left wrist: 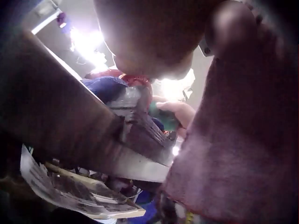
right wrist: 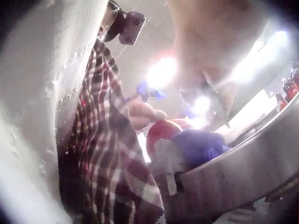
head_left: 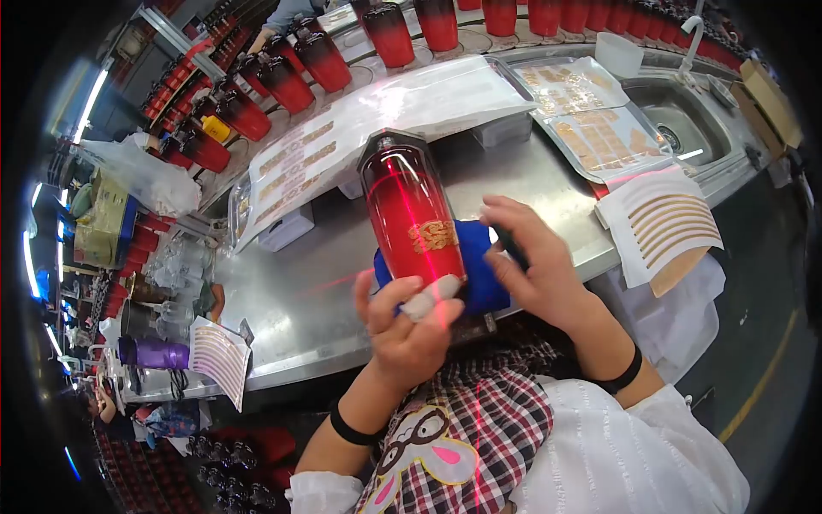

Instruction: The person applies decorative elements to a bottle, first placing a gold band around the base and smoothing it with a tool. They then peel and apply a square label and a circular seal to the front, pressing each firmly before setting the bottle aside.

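A glossy bottle, red fading to black, lies on a blue cloth, its neck pointing away from me. Gold ornament decorates its side near the base. My left hand holds the bottle at its base end, with a white covering on a finger. Just right of the bottle, my right hand grips a small dark green tool between thumb and fingers, apart from the ornament. In the left wrist view the tool looks green; its exact kind I cannot tell.
A white-covered board with gold decal sheets stands behind the bottle on the steel table. At right are a tray of decals, a sheet of gold strips and a sink. Several red-black bottles line the back.
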`<state>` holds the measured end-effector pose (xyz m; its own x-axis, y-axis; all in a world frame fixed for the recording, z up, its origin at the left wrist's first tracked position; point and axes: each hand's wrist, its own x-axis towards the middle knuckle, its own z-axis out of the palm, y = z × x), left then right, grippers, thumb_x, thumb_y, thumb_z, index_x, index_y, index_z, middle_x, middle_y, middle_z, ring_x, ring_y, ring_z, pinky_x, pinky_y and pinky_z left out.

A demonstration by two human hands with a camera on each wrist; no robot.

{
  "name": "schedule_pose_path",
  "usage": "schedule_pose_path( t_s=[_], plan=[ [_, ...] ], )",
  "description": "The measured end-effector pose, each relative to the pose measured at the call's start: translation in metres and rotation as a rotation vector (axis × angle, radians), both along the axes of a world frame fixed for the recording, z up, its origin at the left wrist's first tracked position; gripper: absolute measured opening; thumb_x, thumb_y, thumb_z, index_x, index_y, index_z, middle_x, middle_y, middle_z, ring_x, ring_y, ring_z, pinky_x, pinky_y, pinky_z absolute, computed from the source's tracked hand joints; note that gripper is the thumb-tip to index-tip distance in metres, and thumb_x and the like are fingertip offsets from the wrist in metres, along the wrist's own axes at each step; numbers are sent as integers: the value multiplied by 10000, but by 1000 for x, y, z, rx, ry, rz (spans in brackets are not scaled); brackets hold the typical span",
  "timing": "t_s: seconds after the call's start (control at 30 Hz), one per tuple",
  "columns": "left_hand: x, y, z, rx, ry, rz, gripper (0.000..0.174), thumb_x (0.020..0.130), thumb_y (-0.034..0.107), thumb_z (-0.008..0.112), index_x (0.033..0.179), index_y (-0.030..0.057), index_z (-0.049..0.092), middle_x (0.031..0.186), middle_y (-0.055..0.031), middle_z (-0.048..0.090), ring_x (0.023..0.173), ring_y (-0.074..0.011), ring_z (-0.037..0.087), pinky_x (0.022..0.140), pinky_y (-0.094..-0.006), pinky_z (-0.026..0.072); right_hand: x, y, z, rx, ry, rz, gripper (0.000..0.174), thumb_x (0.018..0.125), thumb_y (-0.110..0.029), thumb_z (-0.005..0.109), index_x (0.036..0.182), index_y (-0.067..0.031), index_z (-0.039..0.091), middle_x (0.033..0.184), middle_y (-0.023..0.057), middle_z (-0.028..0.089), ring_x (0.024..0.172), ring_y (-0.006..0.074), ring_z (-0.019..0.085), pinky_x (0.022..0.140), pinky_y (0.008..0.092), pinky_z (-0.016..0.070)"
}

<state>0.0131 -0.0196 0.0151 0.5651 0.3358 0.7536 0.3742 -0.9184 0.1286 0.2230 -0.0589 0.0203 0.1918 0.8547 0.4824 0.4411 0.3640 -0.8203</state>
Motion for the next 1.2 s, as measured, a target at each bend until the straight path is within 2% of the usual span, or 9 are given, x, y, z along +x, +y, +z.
schedule_pose_path(
  t_s=[0.03, 0.13, 0.27, 0.5, 0.6, 0.73, 0.93, 1.07, 1.2],
  plan=[
    [-5, 0, 0, -21, -38, 37, 241, 748, -2, 645, 934, 150, 656, 998, -40, 689, 1102, -261, 541, 1141, -541, 230, 1, -2, 1, -39, 145, -52, 310, 883, -144, 681, 1153, -40, 571, 1062, 109, 636, 904, 173, 616, 815, 309, 506],
    [-12, -8, -7, -75, -91, 102, 233, 793, -24, 627, 961, 138, 635, 1030, -55, 700, 1111, -264, 540, 1140, -534, 232, -16, 0, 22, -132, 242, 18, 271, 904, -150, 623, 1132, -13, 572, 946, 193, 662, 827, 289, 682, 711, 374, 525],
    [-16, -7, -8, -133, -109, 164, 255, 817, 4, 627, 1044, 120, 617, 1100, -88, 687, 1133, -290, 534, 1147, -531, 206, -29, 6, 10, -199, 111, 43, 266, 899, -179, 623, 1084, 6, 577, 870, 200, 661, 779, 302, 672, 696, 371, 514],
    [16, 1, 12, -155, 146, 282, 580, 841, 147, 672, 1381, 36, 493, 1414, -183, 506, 1364, -336, 421, 1175, -554, 86, -31, 4, 7, -133, 163, 1, 271, 901, -191, 632, 1062, 21, 580, 816, 168, 659, 725, 255, 664, 670, 341, 514],
    [6, 10, -7, -155, 67, 246, 583, 873, 193, 667, 1399, 30, 474, 1423, -195, 493, 1331, -349, 461, 1175, -550, 118, -26, 1, 5, -220, 219, 45, 254, 919, -175, 633, 1071, 18, 570, 846, 71, 635, 772, 100, 581, 697, 268, 492],
    [-9, 7, -16, -380, -77, 179, 702, 835, 220, 729, 1432, 21, 416, 1412, -206, 494, 1330, -365, 457, 1165, -555, 165, -25, 1, 6, -265, 230, 66, 251, 916, -176, 636, 1067, 14, 570, 840, 69, 631, 767, 102, 577, 701, 267, 489],
    [3, 14, -2, -164, 108, 215, 727, 870, 222, 707, 1449, -31, 347, 1406, -213, 495, 1329, -368, 456, 1163, -552, 182, -24, 3, 2, -159, 125, -10, 255, 911, -195, 631, 1057, 8, 582, 791, 141, 657, 695, 194, 645, 646, 324, 512],
    [-17, 13, -28, -531, -68, 159, 797, 867, 296, 708, 1465, -41, 302, 1449, -255, 424, 1374, -374, 392, 1164, -541, 182, -24, 2, 5, -217, 227, 39, 257, 908, -195, 638, 1048, 13, 580, 795, 117, 648, 709, 173, 628, 665, 317, 510],
    [7, 10, 13, -125, 153, 301, 778, 860, 314, 704, 1468, 5, 329, 1469, -241, 402, 1376, -365, 397, 1172, -542, 143, -23, 4, 0, -201, 186, 33, 268, 909, -196, 642, 1060, 12, 569, 805, 95, 636, 719, 148, 603, 669, 298, 499]
  ],
)
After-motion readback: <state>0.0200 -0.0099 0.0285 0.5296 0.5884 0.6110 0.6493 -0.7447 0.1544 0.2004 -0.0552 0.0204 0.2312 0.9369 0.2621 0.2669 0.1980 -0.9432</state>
